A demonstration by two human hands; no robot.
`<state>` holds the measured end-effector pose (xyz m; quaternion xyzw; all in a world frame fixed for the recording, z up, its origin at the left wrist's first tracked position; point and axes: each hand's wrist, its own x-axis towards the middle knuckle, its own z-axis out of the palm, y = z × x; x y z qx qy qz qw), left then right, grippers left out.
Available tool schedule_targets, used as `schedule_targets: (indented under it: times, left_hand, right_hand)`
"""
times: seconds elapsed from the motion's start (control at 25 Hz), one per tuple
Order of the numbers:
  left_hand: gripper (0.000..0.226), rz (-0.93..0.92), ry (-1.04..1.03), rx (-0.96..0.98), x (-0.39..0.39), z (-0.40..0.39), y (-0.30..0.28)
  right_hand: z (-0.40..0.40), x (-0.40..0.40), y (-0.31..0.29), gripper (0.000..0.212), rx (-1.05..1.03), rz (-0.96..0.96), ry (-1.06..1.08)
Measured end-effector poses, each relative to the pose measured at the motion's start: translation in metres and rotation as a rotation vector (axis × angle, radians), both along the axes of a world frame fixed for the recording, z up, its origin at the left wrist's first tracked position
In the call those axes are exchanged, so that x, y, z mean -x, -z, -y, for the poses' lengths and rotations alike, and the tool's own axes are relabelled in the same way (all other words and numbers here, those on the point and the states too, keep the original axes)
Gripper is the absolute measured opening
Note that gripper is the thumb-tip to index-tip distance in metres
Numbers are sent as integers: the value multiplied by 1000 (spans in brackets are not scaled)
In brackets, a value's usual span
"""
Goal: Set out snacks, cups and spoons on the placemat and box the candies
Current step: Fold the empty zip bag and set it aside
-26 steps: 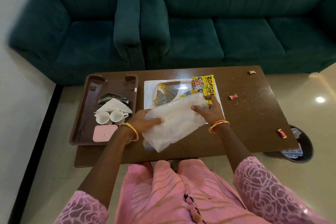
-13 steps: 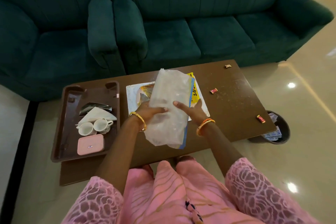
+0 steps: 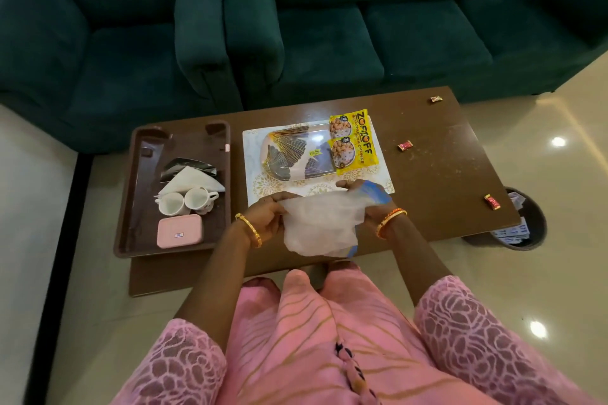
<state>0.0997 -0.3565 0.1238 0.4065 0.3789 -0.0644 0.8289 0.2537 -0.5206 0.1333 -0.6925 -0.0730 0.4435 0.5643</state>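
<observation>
Both my hands grip a translucent white plastic bag with a blue edge, held over the table's near edge. My left hand pinches its left top corner and my right hand holds its right top. Behind it lies a white patterned placemat bearing a leaf-patterned serving plate and a yellow snack packet. Two white cups, a pink box and folded napkins sit in the brown tray. Three wrapped candies lie on the table's right side.
The brown coffee table stands before a dark green sofa. A round waste bin with wrappers sits on the floor at the table's right end. Crumbs speckle the table's right half. My pink clothing fills the foreground.
The bag was lowered from upright over the placemat to the table's near edge, uncovering the plate and snack packet. Both hands shifted to its upper corners.
</observation>
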Motion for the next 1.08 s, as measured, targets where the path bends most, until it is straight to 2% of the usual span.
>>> schedule_targets:
  times: [0.08, 0.16, 0.2, 0.28, 0.36, 0.48, 0.52, 0.6, 0.64, 0.8, 0.88, 1.08]
  left_hand:
    - [41, 69, -93, 164, 4, -4, 3]
    - [50, 105, -81, 331, 5, -7, 0]
    - [59, 78, 0, 351, 4, -3, -1]
    - [57, -35, 177, 232, -4, 10, -2]
    - [46, -124, 204, 45, -15, 21, -4]
    - [38, -124, 77, -66, -39, 28, -3]
    - [39, -135, 48, -88, -48, 29, -2]
    - [44, -177, 47, -130, -67, 37, 4]
    - [47, -207, 70, -154, -77, 43, 9]
    - [54, -279, 209, -385, -114, 71, 29]
    - [54, -287, 207, -408, -138, 88, 39]
    - [43, -248, 107, -431, -225, 155, 52]
  right_hand:
    - [-4, 0, -8, 53, -87, 167, -92]
    - [-7, 1, -12, 56, -120, 231, -90]
    - [-8, 3, -11, 53, -104, 297, -92]
    - [-6, 7, -7, 48, -38, 393, -89]
    - [1, 4, -1, 49, -38, 310, 12]
    - [20, -16, -4, 36, -142, -158, 274]
    - [27, -23, -1, 44, -134, -287, 277]
    - [37, -29, 6, 71, 25, -319, 110]
    - [42, -30, 10, 77, 81, -317, 56]
    - [67, -47, 34, 54, 171, -410, 103]
    - [93, -72, 45, 44, 201, -432, 129]
    - [164, -153, 56, 46, 184, -424, 298]
